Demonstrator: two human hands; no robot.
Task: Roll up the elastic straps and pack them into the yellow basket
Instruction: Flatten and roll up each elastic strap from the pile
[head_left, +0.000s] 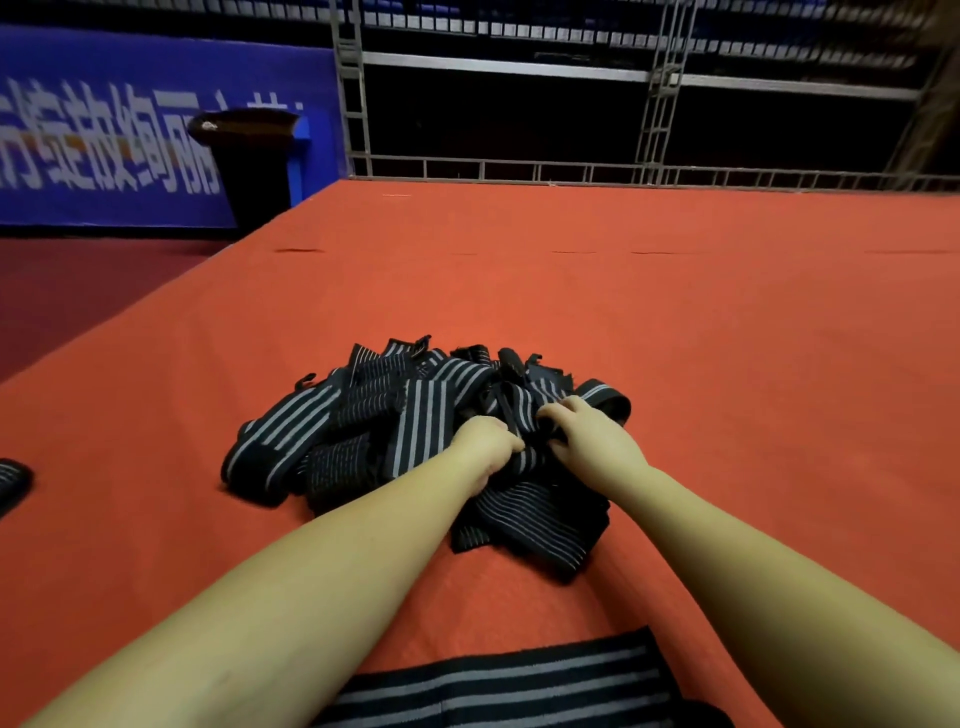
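A big messy pile of elastic straps (415, 431) lay in the middle of the orange counter (675, 322). The straps were black with thin grey stripes running along them. Some were wide and flat, some were bunched and folded over each other, and a few small black hooks stuck up at the back of the pile. One more striped strap (498, 680) lay flat at the near edge of the counter, between the two arms. A dark rolled strap (13, 480) sat by itself at the far left edge, well apart from the pile. Both bare arms reached forward from the bottom of the view and met at the near right part of the pile. The left hand (485, 441) was turned down with its fingers (511, 444) curled tight round a bunch of strap. The right hand (587, 434) was just beside it, and its fingers (553, 415) were bent and pinching the same bunch of strap from the other side. The two hands were almost touching each other, with a bit of striped strap showing between them. Behind the counter stood a blue banner (130, 140) with white letters, a dark bin (249, 156) in front of it, and grey metal railings (623, 171). The yellow basket could not be seen anywhere.
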